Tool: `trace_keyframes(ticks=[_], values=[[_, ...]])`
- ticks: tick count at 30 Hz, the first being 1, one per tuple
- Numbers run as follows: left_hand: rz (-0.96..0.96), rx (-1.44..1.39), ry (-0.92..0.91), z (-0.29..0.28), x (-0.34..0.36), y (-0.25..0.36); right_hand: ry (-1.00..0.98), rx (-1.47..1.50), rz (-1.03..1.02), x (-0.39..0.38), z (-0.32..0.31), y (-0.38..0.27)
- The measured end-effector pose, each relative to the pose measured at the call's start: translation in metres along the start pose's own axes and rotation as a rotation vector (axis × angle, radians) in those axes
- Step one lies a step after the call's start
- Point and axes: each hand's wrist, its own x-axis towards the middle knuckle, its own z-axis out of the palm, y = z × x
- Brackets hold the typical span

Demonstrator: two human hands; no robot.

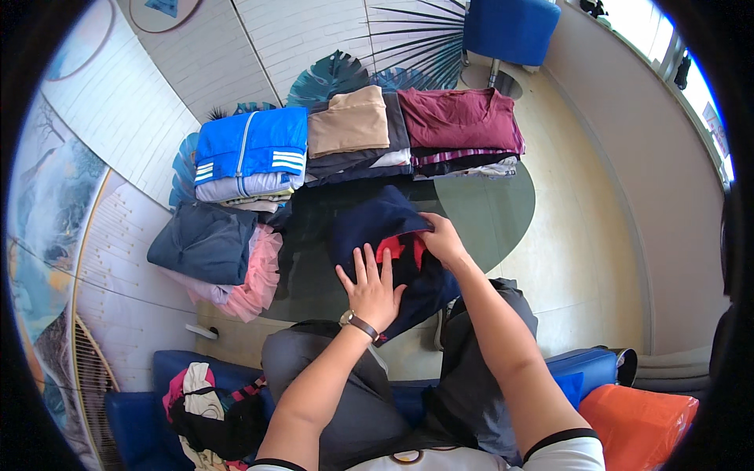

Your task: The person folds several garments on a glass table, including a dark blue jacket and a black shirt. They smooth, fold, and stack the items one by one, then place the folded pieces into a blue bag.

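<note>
A dark navy garment (377, 216) with red showing inside it hangs over my lap and the near edge of the table. With fingers spread, my left hand (371, 293) lies flat against it beside the red part; a watch is on that wrist. At the garment's right edge, my right hand (444, 239) is closed on the cloth, thumb and fingers pinching it. What kind of garment this is cannot be made out, as it is bunched up.
On the dark glass table (487, 204) stand folded piles: a blue jacket (267, 141), beige cloth (349, 122), a maroon top (459, 118), and dark grey cloth (204, 239) over pink tulle (267, 267). Loose clothes (216, 408) lie on the blue sofa, left; an orange package (636, 420) sits right.
</note>
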Motion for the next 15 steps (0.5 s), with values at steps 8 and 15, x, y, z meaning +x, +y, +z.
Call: trace_keyframes(ticks=[8, 15], values=[[0.036, -0.044, -0.047, -0.005, -0.004, 0.018, -0.355, 0.060, -0.077, -0.014, 0.009, -0.052], [0.038, -0.299, 0.095, -0.008, 0.014, -0.005, 0.055, -0.049, -0.243, -0.044, -0.021, -0.058]])
